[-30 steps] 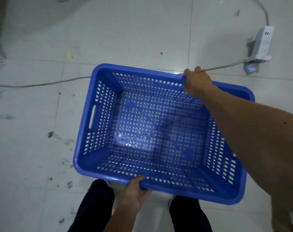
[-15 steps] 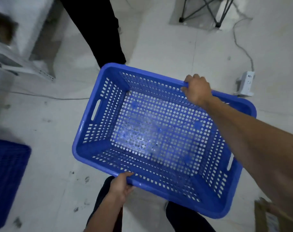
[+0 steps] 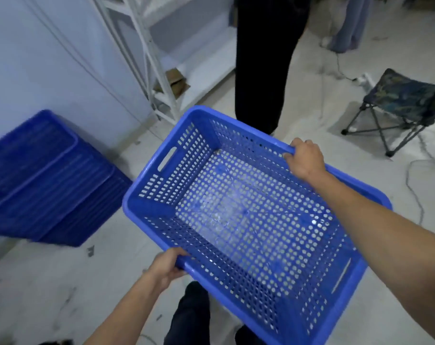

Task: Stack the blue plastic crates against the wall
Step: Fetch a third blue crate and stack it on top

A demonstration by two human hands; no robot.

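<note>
I hold an empty blue perforated crate (image 3: 161, 210) in the air in front of me, tilted so its left end points at the wall. My left hand (image 3: 168, 266) grips the near long rim. My right hand (image 3: 304, 158) grips the far long rim. A stack of nested blue crates (image 3: 44, 185) stands on the floor at the left, against the pale wall (image 3: 37, 58). The held crate's left end is a short way to the right of that stack, apart from it.
A white metal shelf rack (image 3: 146, 51) stands beyond the stack. A person in black trousers (image 3: 263, 63) stands just past the crate. A folding stool (image 3: 400, 103), a power strip (image 3: 365, 79) and loose cables (image 3: 415, 195) lie at the right.
My view has swung up and left, bringing the wall, rack and full crate stack into sight. The held crate has moved towards the stack, with both hands in the same grips.
</note>
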